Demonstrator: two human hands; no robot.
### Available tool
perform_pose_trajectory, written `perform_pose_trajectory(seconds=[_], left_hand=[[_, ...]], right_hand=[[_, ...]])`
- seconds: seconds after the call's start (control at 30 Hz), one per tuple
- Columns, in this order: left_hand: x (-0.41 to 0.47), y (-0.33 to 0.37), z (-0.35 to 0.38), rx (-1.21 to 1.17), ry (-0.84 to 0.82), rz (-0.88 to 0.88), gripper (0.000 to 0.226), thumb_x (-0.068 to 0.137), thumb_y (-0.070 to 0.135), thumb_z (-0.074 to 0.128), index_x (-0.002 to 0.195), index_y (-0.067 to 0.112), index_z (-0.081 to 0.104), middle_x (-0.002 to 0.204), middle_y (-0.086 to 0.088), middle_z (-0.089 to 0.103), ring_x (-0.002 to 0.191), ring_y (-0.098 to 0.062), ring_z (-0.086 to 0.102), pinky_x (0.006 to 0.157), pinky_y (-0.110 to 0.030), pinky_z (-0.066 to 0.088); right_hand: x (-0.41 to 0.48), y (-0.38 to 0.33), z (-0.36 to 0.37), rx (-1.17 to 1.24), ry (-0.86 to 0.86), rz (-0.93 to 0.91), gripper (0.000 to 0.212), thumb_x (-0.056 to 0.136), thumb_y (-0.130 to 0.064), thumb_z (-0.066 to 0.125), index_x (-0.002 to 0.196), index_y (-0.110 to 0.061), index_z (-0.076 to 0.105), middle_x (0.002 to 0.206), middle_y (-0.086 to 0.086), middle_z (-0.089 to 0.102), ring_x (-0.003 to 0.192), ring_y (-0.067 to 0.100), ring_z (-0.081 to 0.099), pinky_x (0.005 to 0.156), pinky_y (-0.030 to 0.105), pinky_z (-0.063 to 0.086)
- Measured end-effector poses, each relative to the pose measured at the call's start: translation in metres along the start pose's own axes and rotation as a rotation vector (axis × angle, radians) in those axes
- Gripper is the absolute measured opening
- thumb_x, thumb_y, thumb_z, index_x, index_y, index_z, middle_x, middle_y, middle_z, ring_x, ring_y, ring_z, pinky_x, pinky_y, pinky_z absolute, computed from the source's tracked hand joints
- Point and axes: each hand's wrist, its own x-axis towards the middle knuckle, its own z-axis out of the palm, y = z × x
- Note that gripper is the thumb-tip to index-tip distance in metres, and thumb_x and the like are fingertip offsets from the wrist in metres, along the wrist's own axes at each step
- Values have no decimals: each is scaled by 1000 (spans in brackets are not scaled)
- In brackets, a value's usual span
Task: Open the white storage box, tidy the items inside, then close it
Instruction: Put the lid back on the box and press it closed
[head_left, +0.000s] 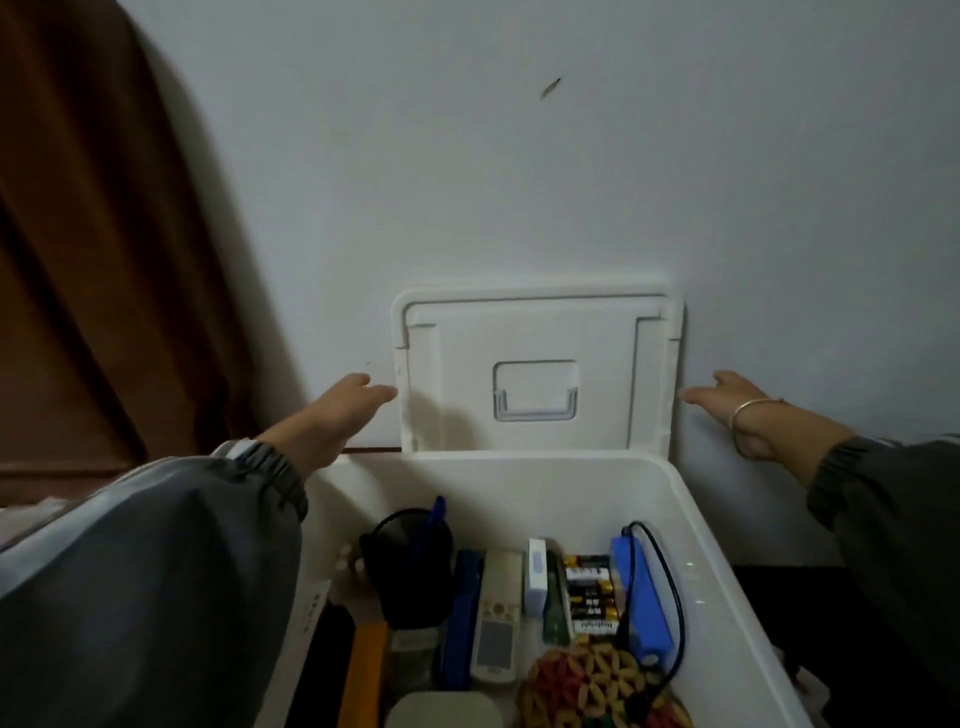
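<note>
open lid (535, 332) stands against wall (519, 156), brown curtain (104, 260) hangs left

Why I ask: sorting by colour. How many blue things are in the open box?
3. A pen stands in the black mesh cup; a long dark-blue item lies left of the remote; a bright block lies at right. More may be hidden.

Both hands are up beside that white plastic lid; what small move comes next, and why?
Probably both hands close on the side edges of the white plastic lid to tip it forward. It stands upright against the wall, the left hand and right hand flank it, open, and the items in the white storage box lie in rows.
</note>
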Motion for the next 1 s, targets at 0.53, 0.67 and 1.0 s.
perform_pose_trajectory(seconds=[0.53, 0.67, 1.0], left_hand=[[78, -19, 51, -1, 30, -159, 37, 90, 2, 48, 127, 3, 44, 141, -14, 39, 135, -27, 30, 112, -45, 20], [70, -21, 45, -58, -30, -129, 30, 87, 2, 48, 116, 11, 46, 134, -7, 39, 136, -24, 26, 112, -44, 18], [-2, 33, 16, -215, 87, 305, 55, 82, -3, 47, 124, 32, 47, 118, 12, 58, 114, -17, 49, 83, -24, 40]], right_hand=[[42, 11, 53, 277, -5, 35, 44, 81, -5, 60, 124, -6, 48, 126, 15, 55, 103, 29, 55, 81, 31, 43], [33, 10, 48, 358, -55, 41, 51, 83, 2, 55, 132, -4, 43, 130, 15, 52, 103, 28, 51, 75, 30, 41], [-38, -43, -10, 733, 70, -311, 46, 80, 15, 44, 113, -16, 52, 82, -8, 63, 73, 7, 57, 60, 14, 47]])
